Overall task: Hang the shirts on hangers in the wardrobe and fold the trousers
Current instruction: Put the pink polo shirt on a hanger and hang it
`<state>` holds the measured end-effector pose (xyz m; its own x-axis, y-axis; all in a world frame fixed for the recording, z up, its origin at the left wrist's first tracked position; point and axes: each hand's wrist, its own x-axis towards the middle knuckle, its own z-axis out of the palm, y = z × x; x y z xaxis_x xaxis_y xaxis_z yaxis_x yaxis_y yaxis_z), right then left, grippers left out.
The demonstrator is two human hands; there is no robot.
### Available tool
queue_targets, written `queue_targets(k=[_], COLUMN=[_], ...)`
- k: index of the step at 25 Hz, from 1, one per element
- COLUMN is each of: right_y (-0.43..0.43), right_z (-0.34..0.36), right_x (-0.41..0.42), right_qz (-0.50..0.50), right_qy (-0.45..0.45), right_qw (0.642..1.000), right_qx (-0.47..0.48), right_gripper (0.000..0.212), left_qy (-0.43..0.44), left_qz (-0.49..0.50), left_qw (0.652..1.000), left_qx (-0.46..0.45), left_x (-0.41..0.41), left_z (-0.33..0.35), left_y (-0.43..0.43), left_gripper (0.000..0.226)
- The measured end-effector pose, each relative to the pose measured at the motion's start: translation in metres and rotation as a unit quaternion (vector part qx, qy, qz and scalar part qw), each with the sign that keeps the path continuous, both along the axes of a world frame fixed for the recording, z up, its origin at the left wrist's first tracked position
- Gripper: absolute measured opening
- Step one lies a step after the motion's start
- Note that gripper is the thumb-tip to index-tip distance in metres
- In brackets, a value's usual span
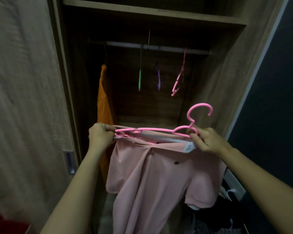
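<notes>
Wardrobe (159, 16) is open, wood-grain, dark inside, with one rail (125, 44) across the far top. Pink polo shirt (150, 179) hangs near centre, in front of the wardrobe and well below the rail. It has a white collar, short sleeves and a small dark chest logo. Orange shirt (104, 102) hangs on the rail, far left. Dark clothes pile (210, 222) sits near right.

Count: 2 shirts, 4 coloured hangers.
- 1 held pink hanger (159, 129), roughly level at the polo's collar, hook up at the right.
- 3 bare on the rail: green hanger (139, 78), purple hanger (158, 76), second pink hanger (178, 78).

Left hand (100, 134): fingers curled tight, pinching the held hanger's left end together with the shirt shoulder. Right hand (205, 141): fingers curled round the hanger's right shoulder, at the collar end.
</notes>
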<state>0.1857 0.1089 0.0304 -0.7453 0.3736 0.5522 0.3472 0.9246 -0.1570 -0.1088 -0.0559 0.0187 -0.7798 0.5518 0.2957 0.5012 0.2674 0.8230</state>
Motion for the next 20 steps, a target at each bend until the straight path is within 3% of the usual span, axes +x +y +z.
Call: queue_targets(k=[7,9,11,14,17,20], right_y=[-0.008,-0.011,-0.015,-0.009,-0.007,-0.009], right_z=[0.007,0.008,0.018,0.030,0.036,0.035], right_x=[-0.024,-0.041,-0.053,-0.049,-0.034,-0.036], right_qz=[-0.069,-0.141,-0.202,-0.205,-0.177,-0.159], right_qy=[-0.069,-0.064,0.002,0.082,0.123,0.151], right_qw=[0.994,0.986,0.979,0.971,0.973,0.973], right_qx=[0.052,0.061,-0.007,-0.094,-0.079,-0.071], right_gripper=[0.050,0.036,0.027,0.028,0.036,0.036], left_qy=[0.248,0.320,0.378,0.408,0.409,0.428], left_qz=[0.061,0.027,-0.081,-0.210,-0.121,-0.131], left_qw=[0.966,0.944,0.918,0.886,0.898,0.893], left_qx=[0.038,0.071,0.092,0.063,0.110,0.034], left_x=[0.023,0.045,0.076,0.095,0.057,0.020], left_z=[0.016,0.016,0.003,-0.012,0.003,0.013], left_y=[-0.017,-0.015,-0.011,-0.017,-0.026,-0.018], left_gripper=[0.017,0.018,0.035,0.047,0.050,0.061])
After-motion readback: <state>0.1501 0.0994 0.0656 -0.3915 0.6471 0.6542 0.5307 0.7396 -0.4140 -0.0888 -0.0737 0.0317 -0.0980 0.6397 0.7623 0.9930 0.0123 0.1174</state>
